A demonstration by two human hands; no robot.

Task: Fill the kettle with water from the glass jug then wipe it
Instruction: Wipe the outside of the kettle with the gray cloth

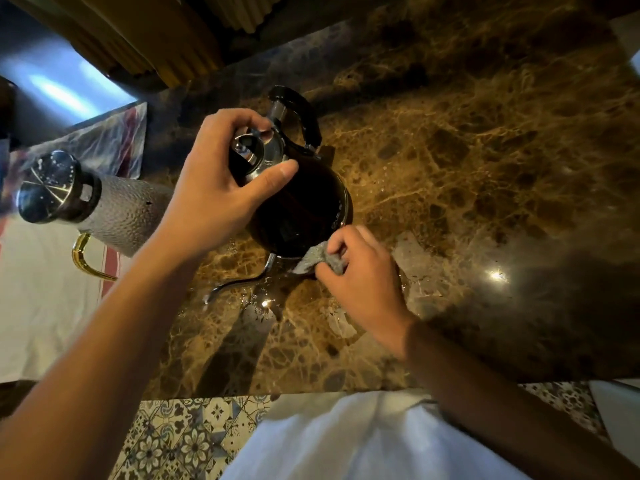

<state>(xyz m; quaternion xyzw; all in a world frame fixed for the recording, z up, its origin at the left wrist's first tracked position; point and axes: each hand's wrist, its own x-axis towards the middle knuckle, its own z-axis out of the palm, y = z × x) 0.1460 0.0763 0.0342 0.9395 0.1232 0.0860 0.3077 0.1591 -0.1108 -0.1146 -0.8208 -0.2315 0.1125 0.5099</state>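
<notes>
A black kettle [304, 206] with a chrome lid, a black handle and a thin curved spout stands on the brown marble counter [467, 161]. My left hand [221, 188] grips the kettle's top around the lid. My right hand [363, 275] presses a small grey cloth [317, 258] against the kettle's lower side, just beside the spout's base. The textured glass jug [117, 213], with a metal lid and a gold handle, stands to the left of the kettle on a white cloth, apart from both hands.
Water drops lie on the counter around the spout tip [256, 299]. A white cloth with red stripes [45, 299] covers the counter's left part. The counter's front edge [311, 391] runs above a patterned tile floor. Yellow curtains [166, 39] hang behind.
</notes>
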